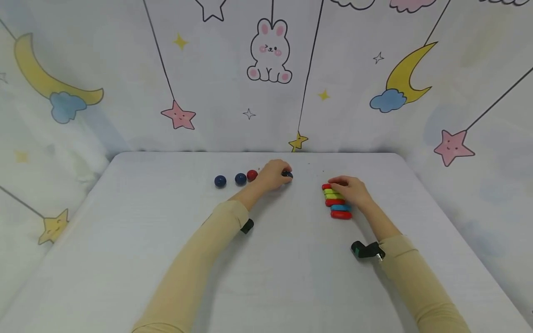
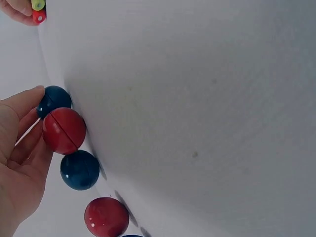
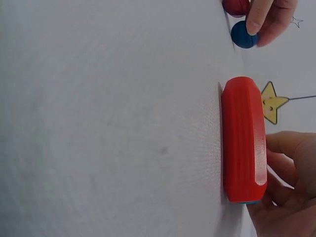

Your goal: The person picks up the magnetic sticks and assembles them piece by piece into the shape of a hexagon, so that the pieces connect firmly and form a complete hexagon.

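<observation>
From where I stand, the left hand [image 1: 271,175] is over the far part of the white cloth-like table [image 1: 279,268], its thumb and fingers pinching a glossy dark blue ball [image 2: 55,101]; this ball lies off the fingertips to the right, at the end of a row running crosswise; right beside it are a glossy red ball [image 2: 64,132] and another dark blue ball [image 2: 80,170], then a second red ball [image 2: 106,217] and two more blue balls [image 1: 220,181] leftward; the right hand [image 1: 351,188] has thumb and forefinger bent about the right end of the far red bar [image 1: 326,187], though how firmly I cannot tell; towards the person follow two smooth yellow-green bars [image 1: 331,191], a middle red bar [image 1: 335,202], a blue bar [image 1: 341,207] and a faceted near red bar [image 3: 242,140]; each bar's long axis runs left to right; the right hand is nearer the bars, the left nearer the balls.
</observation>
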The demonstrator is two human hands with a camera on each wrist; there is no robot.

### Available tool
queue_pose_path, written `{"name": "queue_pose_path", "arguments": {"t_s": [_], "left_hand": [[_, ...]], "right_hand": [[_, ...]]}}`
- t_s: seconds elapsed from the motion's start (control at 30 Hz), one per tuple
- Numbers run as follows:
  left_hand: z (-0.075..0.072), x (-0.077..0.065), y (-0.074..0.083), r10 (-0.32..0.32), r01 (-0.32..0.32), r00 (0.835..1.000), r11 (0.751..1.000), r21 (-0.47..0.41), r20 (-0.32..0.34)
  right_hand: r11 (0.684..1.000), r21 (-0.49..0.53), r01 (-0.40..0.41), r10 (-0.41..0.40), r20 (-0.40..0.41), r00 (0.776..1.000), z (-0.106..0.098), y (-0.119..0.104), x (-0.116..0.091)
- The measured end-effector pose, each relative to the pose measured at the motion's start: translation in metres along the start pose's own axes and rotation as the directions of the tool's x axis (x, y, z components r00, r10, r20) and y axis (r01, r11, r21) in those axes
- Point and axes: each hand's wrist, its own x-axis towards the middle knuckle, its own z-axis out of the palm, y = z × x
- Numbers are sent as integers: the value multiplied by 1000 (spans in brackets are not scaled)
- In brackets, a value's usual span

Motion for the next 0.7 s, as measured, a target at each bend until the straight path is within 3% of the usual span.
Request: {"name": "queue_pose_path", "arguments": {"t_s": [0.37,0.53,0.7], "left_hand": [[7,-6,17,105,-115,987,990,85,122],[11,-18,23,162,-174,977,982,76,141],[12,-35,22,180,-183,974,983,13,138]], "right_hand": [[1000,10,-24,24,42,999,1,-9,3],[1000,6,-21,20,51,999,2,-9,4],[1000,-9,-20,21,51,999,2,-8,4]]}}
